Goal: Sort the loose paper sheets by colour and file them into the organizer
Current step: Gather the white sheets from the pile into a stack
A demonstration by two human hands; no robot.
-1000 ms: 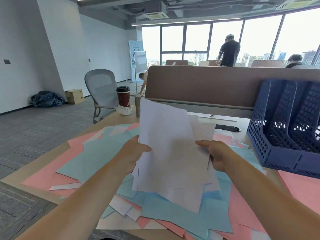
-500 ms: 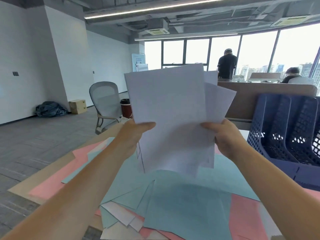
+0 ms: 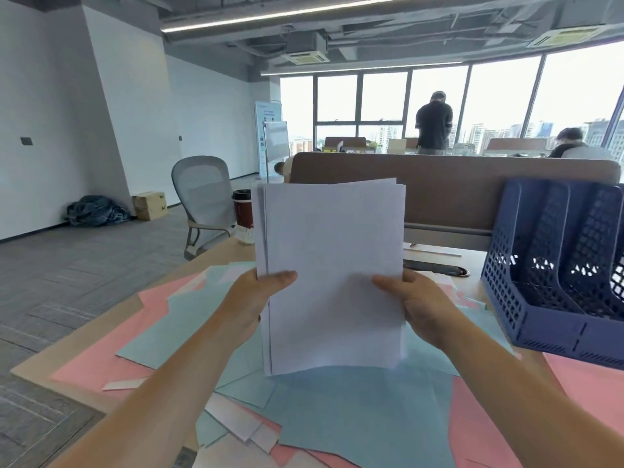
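A stack of white sheets (image 3: pixel 332 265) stands upright in front of me, its lower edge just above the desk. My left hand (image 3: pixel 258 295) grips the stack's left edge, thumb on the front. My right hand (image 3: pixel 417 304) grips the right edge the same way. The sheets' edges are nearly lined up. Under them lie loose blue sheets (image 3: pixel 364 413) and pink sheets (image 3: pixel 111 352), with a few white ones (image 3: pixel 243 423), spread over the desk. The dark blue mesh organizer (image 3: pixel 553 275) stands at the right, and the compartments I can see into hold nothing.
A coffee cup (image 3: pixel 243 209) stands at the desk's far left corner, with a grey chair (image 3: pixel 202 197) behind it. A brown partition (image 3: pixel 472 194) closes off the desk's back. A dark flat object (image 3: pixel 435 266) lies near the partition. Two people are by the far windows.
The fanned white sheets have come together into one squared stack. The stack rose from the desk, then came back down in front of me; both hands kept hold of its sides.
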